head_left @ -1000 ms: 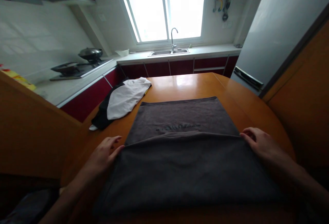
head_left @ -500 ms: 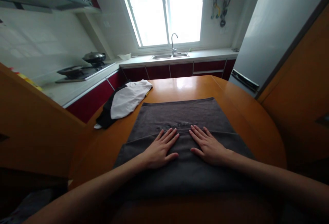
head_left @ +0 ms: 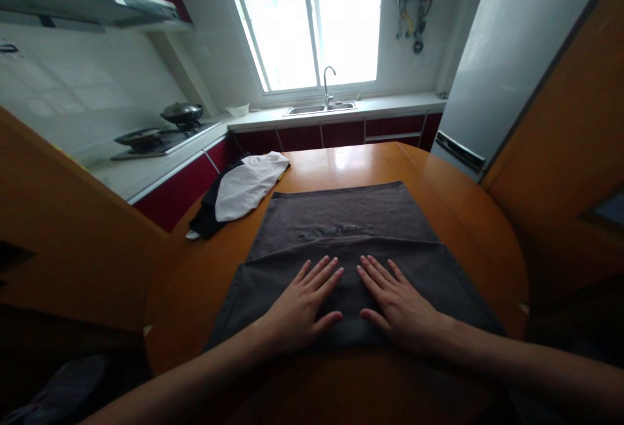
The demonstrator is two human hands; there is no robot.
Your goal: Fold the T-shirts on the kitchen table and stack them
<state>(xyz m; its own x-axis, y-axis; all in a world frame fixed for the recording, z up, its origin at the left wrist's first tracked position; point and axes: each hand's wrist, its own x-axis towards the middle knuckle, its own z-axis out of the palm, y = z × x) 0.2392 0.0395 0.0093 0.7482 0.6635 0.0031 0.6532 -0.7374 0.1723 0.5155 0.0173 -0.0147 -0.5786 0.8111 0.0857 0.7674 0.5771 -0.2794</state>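
A dark grey piece of cloth (head_left: pixel 351 207) lies spread over the middle of the round wooden table, with a line of dark lettering across its upper part. A fold runs across it below the lettering, and the near part lies over the far part. My left hand (head_left: pixel 305 301) rests flat on the near part, fingers stretched out and pointing away from me. Beside it, my right hand (head_left: pixel 397 301) lies flat in the same way, with a small gap between the two. Neither hand grasps the cloth.
Crumpled white and black clothing (head_left: pixel 251 184) lies at the table's left side. The wooden table (head_left: pixel 341 158) has a rounded edge. Beyond it are a sink (head_left: pixel 319 108), a stove with a wok (head_left: pixel 181 113) at left, and a fridge (head_left: pixel 507 67) at right.
Both hands have slid toward me over the cloth, away from the lettering. The cloth's near edge has come back closer to the hands. The camera view has shifted slightly.
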